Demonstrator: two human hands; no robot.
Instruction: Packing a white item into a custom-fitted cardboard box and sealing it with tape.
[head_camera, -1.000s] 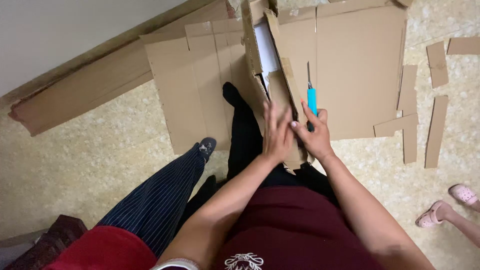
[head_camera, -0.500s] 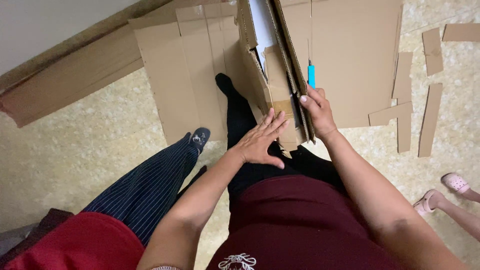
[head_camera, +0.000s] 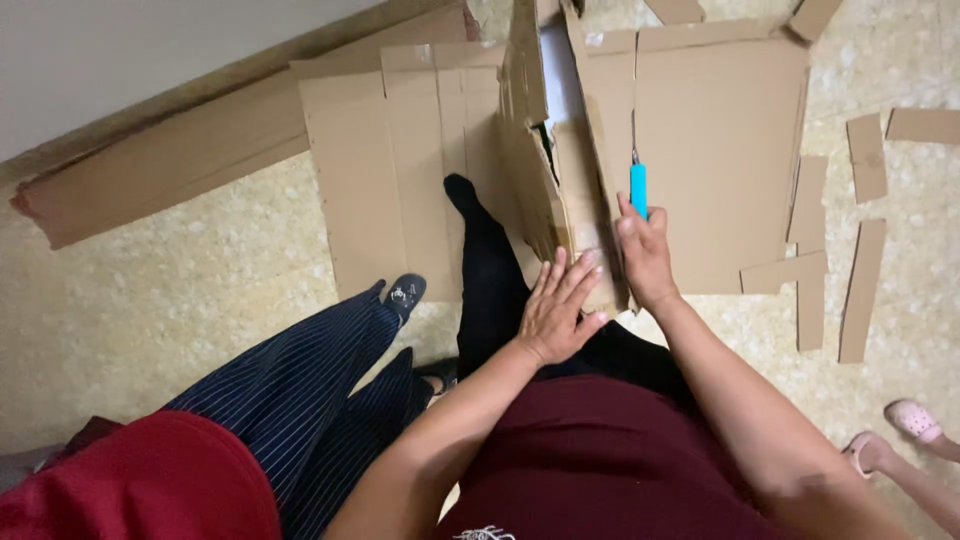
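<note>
A speckled cream floor (head_camera: 150, 300) fills the view, with a pale wall along the upper left. On it lies a large flattened cardboard sheet (head_camera: 720, 150), and a long cardboard strip (head_camera: 160, 180) runs beside the wall. A partly folded cardboard box (head_camera: 560, 180) stands up from the sheet just ahead of the hands. The left hand (head_camera: 556, 312) lies open, fingers spread flat on the box's near end. The right hand (head_camera: 645, 255) is closed around a blue-handled knife (head_camera: 638, 185), blade pointing away along the box's edge. Small cardboard offcuts (head_camera: 862, 280) lie to the right, and a person in striped trousers (head_camera: 300, 380) stands to the left
</note>
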